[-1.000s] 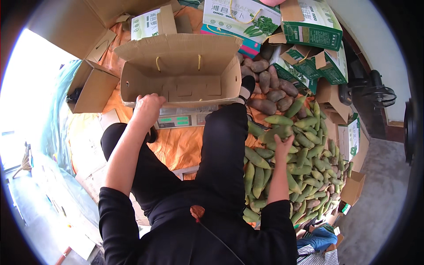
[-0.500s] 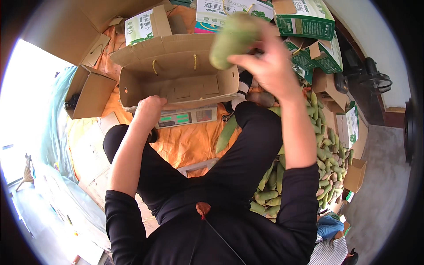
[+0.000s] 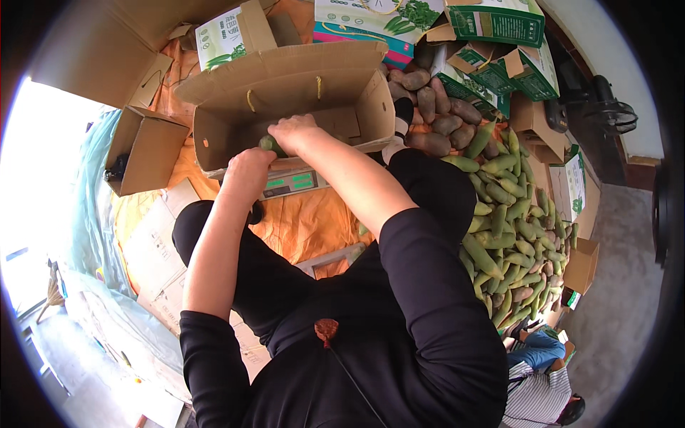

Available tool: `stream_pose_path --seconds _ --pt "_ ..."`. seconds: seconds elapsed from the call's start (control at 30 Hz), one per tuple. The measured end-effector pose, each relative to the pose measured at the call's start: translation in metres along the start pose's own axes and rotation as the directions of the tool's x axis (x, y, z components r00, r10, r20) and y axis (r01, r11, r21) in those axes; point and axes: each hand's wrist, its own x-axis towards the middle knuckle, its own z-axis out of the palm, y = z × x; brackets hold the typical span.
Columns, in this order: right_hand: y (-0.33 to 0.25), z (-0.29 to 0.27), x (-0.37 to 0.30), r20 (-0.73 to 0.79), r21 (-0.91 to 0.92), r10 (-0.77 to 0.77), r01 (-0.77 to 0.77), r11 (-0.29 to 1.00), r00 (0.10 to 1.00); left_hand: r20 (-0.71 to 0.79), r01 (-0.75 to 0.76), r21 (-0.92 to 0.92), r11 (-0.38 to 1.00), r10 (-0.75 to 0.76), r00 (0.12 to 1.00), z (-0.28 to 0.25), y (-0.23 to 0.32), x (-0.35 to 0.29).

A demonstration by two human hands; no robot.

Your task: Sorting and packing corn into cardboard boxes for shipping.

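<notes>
An open cardboard gift box (image 3: 250, 71) with yellow cord handles stands in front of my knees on a digital scale (image 3: 291, 182) with green lit figures. My left hand (image 3: 247, 170) is closed over the box's near edge. Inside the box, my right hand (image 3: 294, 133) is closed round a green radish (image 3: 270, 145), whose rounded end shows between my two hands. The rest of that radish is hidden by my fingers and the box wall.
Right of my knee lies a big heap of green radishes (image 3: 503, 189), with brownish-red radishes (image 3: 432, 118) beyond it. Printed green-and-white boxes (image 3: 496, 25) stand at the back right. At the left are an open brown carton (image 3: 153, 153) and pale plastic sheeting (image 3: 89, 200).
My right hand has brought the radish from above the box's right end down and leftward into the box. My left hand has stayed on the near edge.
</notes>
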Motion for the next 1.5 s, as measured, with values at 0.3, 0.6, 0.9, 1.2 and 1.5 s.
stream_pose_path --seconds 0.3,0.6,0.9,1.2,1.5 --pt "0.033 -0.07 -0.052 -0.403 0.505 -0.1 0.311 0.805 0.91 0.033 -0.015 0.015 1.0 0.014 0.999 -0.002 0.004 0.002" --pt "0.149 -0.078 -0.227 -0.717 0.615 0.312 0.354 0.705 0.624 -0.008 -0.015 0.021 1.0 0.015 1.0 -0.006 0.003 0.003" --pt "0.238 0.241 -0.317 -0.288 0.671 0.844 -0.533 0.515 0.453 -0.02 -0.019 -0.039 0.999 0.018 1.0 -0.029 0.036 0.009" --pt "0.183 0.395 -0.345 0.652 0.748 0.752 -0.245 -0.617 0.093 -0.016 0.018 -0.09 0.996 -0.019 1.0 -0.028 0.027 0.006" --pt "0.193 0.38 -0.307 0.853 0.458 0.502 0.259 -0.85 0.14 0.022 0.053 -0.113 0.992 -0.051 0.998 -0.024 0.028 0.006"
